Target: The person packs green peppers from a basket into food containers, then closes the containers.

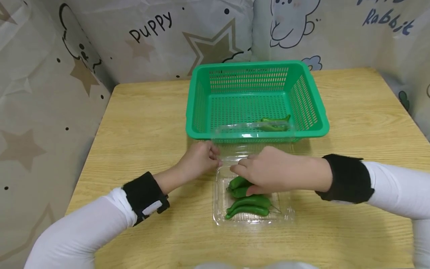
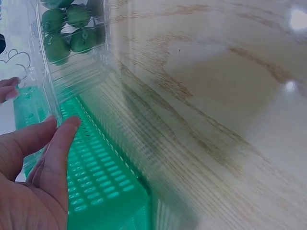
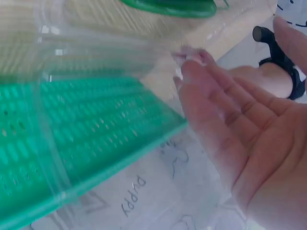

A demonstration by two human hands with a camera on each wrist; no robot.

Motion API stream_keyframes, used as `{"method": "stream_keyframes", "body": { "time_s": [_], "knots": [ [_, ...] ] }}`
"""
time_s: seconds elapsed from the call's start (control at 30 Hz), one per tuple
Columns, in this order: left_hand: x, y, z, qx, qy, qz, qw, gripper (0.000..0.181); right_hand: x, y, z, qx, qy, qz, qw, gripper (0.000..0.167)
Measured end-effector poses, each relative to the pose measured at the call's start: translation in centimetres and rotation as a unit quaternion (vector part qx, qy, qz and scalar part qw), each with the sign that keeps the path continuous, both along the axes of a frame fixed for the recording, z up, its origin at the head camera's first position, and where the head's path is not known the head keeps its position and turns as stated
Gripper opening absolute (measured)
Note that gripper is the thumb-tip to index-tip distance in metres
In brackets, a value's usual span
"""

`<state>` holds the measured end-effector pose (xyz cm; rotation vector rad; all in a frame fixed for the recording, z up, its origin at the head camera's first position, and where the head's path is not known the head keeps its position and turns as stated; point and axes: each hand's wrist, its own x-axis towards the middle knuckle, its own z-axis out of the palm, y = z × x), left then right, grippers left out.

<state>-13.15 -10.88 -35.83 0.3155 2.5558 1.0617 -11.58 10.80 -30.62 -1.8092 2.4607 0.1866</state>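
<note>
A clear plastic clamshell box (image 1: 220, 215) stands with its lid raised toward the basket. Several green chili peppers (image 1: 250, 203) lie side by side in its tray; my right hand partly hides the upper ones. With thumb and fingertip my left hand (image 1: 201, 157) pinches the box's edge near the hinge; the left wrist view shows this hand (image 2: 36, 163) close up. Over the far part of the tray reaches my right hand (image 1: 275, 168). Its fingers look extended in the right wrist view, and this hand (image 3: 249, 129) holds nothing there.
Behind the box stands a green perforated basket (image 1: 193, 104), with some green peppers (image 1: 275, 125) near its front wall, seen through the clear lid (image 1: 231, 129). Everything rests on a wooden table (image 1: 147, 112). A printed cloth (image 1: 151, 56) hangs behind and at the sides.
</note>
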Motion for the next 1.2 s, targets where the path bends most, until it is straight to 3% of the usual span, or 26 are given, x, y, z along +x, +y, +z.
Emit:
{"method": "stream_keyframes", "body": {
  "time_s": [0.2, 0.4, 0.83, 1.0, 1.2],
  "knots": [
    [0.0, 0.1, 0.2, -0.013, 0.000, -0.009, 0.9999, 0.025, -0.6, 0.8, 1.6, -0.011, -0.127, -0.011, 0.9918, 0.054],
    [0.0, 0.2, 0.1, -0.018, -0.002, -0.012, 0.9998, 0.026, -1.6, 0.9, 3.2, 0.016, -0.166, -0.034, 0.9854, 0.055],
    [0.1, 0.1, 0.2, 0.005, -0.007, -0.001, 1.0000, 0.025, -4.1, 1.0, 7.7, 0.009, -0.160, -0.083, 0.9836, 0.049],
    [0.1, -0.2, 0.2, 0.020, -0.020, 0.006, 0.9996, 0.026, -4.6, 0.9, 8.5, -0.007, -0.144, -0.065, 0.9875, 0.048],
    [0.1, -0.6, 0.0, 0.046, -0.028, 0.015, 0.9984, 0.027, -5.3, 1.7, 9.0, -0.082, -0.129, -0.012, 0.9882, 0.043]
  ]
}}
